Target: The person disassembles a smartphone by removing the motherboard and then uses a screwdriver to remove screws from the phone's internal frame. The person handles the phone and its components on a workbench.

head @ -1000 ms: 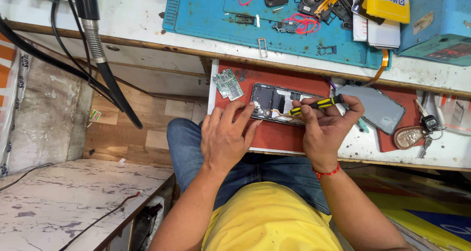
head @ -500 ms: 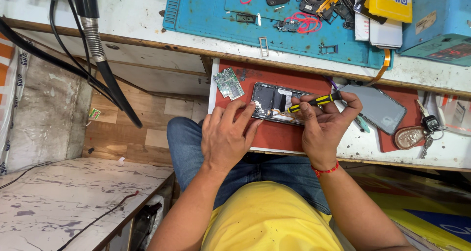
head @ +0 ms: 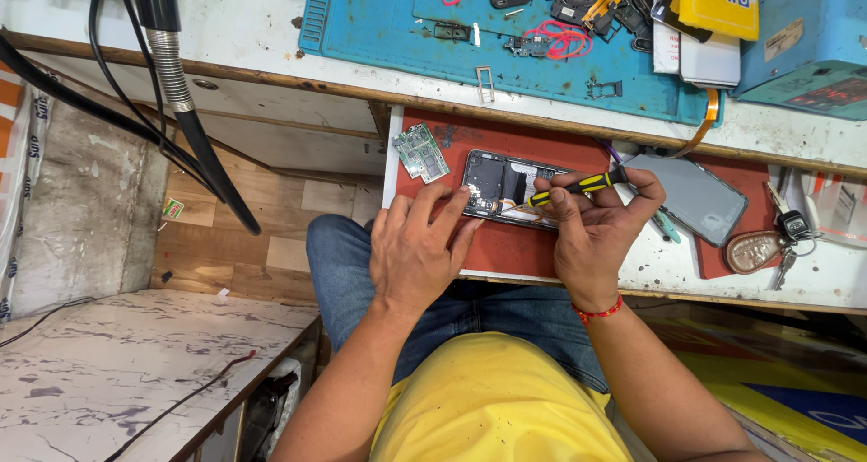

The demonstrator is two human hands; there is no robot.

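An opened phone [head: 502,184] with its back off lies on a red mat [head: 506,245] on a pull-out shelf. My left hand [head: 417,250] rests flat on the mat, its fingertips pressing the phone's near left edge. My right hand [head: 596,232] grips a black and yellow screwdriver [head: 578,186], whose tip points into the phone's middle. A small green circuit board [head: 421,152] lies on the mat left of the phone.
A grey phone back cover [head: 691,197] lies to the right, with keys and a brown fob [head: 768,245] beyond. A blue work mat [head: 379,28] on the bench above carries small parts, red wires and a yellow box [head: 718,1]. Black cables and a flexible hose [head: 172,74] hang at left.
Both hands stay on the phone. The screwdriver tip has shifted slightly over the phone's middle; nothing was picked up or let go.
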